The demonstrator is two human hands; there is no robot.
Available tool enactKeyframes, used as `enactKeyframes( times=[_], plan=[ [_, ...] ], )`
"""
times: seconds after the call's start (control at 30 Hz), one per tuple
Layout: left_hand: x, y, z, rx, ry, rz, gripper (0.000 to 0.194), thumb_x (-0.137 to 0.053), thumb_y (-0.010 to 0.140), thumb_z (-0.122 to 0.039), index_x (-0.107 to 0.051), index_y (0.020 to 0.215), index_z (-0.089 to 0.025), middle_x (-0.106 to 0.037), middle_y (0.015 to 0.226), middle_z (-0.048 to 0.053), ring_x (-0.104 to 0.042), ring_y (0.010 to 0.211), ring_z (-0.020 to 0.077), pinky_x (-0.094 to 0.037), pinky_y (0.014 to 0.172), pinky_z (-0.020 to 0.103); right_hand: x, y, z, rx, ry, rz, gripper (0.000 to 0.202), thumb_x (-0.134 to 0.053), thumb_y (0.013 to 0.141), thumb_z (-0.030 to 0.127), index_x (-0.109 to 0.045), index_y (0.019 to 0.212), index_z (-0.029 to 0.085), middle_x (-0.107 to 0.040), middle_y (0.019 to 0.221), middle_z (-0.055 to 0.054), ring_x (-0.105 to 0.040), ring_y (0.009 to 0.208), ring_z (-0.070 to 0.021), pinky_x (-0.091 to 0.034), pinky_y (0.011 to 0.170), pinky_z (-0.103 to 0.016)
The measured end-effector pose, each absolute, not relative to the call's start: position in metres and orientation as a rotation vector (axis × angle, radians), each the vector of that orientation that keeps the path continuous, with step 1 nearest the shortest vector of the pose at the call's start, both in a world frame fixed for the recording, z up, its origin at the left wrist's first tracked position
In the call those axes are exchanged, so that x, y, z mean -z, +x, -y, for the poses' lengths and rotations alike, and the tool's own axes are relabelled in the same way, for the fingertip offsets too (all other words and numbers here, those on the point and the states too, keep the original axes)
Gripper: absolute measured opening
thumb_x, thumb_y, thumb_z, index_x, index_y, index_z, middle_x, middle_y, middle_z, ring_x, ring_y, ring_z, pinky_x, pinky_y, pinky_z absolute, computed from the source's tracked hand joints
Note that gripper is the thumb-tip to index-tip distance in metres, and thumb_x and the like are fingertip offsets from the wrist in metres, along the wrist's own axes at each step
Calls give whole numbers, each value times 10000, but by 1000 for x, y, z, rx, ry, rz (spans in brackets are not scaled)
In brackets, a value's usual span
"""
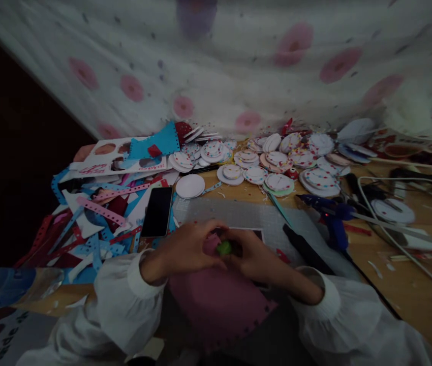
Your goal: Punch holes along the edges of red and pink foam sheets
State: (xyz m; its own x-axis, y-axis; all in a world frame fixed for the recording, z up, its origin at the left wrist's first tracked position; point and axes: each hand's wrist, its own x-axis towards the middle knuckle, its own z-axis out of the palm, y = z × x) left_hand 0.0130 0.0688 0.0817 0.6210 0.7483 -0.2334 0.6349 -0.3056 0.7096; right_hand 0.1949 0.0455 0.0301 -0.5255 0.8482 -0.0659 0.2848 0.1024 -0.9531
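My left hand (187, 249) curls round a raised part of a pink sheet (216, 300), fingers and thumb closed on it. The sheet hangs below my hands, with holes punched along its lower edge. My right hand (256, 254) pinches a small bright green piece (224, 248) against the pink sheet; its exact kind is blurred. The two hands almost meet, fingertips nearly touching above the green piece. Beneath them lies a grey cutting mat (196, 208), with a dark, white-edged rectangle (254, 234) partly behind my right hand.
A phone (157, 212) and heaped coloured scraps (97, 218) lie left. White discs with coloured dots (277, 157) line the back, before a flowered curtain (219, 66). To the right are a blue glue gun (332, 218), scissors-like teal blade (280, 209), black-handled tool (307, 249) and white cable (391, 254).
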Motion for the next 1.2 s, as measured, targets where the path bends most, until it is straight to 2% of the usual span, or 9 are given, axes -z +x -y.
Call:
enactKeyframes(
  times=[0.2,0.27,0.37,0.43,0.63,0.8,0.93,1.2],
  plan=[
    [-85,-1,-77,-144,1999,-1049,657,-787,649,-431,-538,1221,-223,-622,1217,61,-565,1120,254,-429,948,364,-33,196,-49,-1449,-1083,1946,221,-602,744,159,-646,960,150,-660,872,-43,-567,734,-154,-422,637,-249],
    [-86,-9,-80,-142,1975,-1046,558,-763,687,-376,-567,1183,-211,-642,1173,54,-586,1075,235,-440,927,346,-34,196,-49,-1470,-1068,1964,233,-609,770,198,-639,996,151,-657,901,-47,-568,758,-161,-425,660,-258],
    [-86,-17,-81,-144,1910,-1105,355,-656,779,-274,-607,1120,-187,-690,995,38,-634,909,198,-483,816,303,-35,197,-49,-1466,-1047,2009,197,-609,800,258,-639,958,145,-638,847,-37,-541,714,-150,-403,624,-253],
    [-85,-19,-80,-169,1898,-1140,311,-627,789,-241,-620,1093,-177,-693,949,37,-641,860,190,-492,778,290,-34,197,-49,-1462,-1032,2023,180,-616,806,284,-635,921,146,-621,813,-26,-523,694,-142,-386,602,-246],
    [-93,-18,-79,-241,1871,-1161,266,-592,804,-211,-613,1065,-164,-689,1026,53,-653,888,181,-502,786,287,-35,196,-51,-1548,-1007,1984,198,-651,794,326,-623,883,151,-592,785,-6,-494,670,-123,-374,589,-233],
    [-100,-19,-82,-269,1947,-1217,240,-630,787,-227,-640,1022,-179,-690,1068,44,-633,988,197,-484,870,301,-37,196,-52,-1587,-954,1965,203,-652,799,329,-622,891,150,-584,785,2,-480,671,-114,-367,593,-225],
    [-97,-17,-81,-292,1968,-1209,235,-621,795,-229,-645,1024,-183,-699,1025,33,-642,952,191,-493,849,292,-37,196,-51,-1607,-958,1953,216,-658,789,338,-618,870,142,-569,765,7,-467,659,-109,-355,579,-223],
    [-93,-18,-81,-371,1959,-1204,216,-611,803,-230,-649,1013,-196,-695,1019,26,-650,927,179,-501,815,268,-34,195,-51,-1627,-967,1932,230,-668,780,312,-636,945,155,-604,818,-1,-482,673,-107,-373,588,-219]
  ],
)
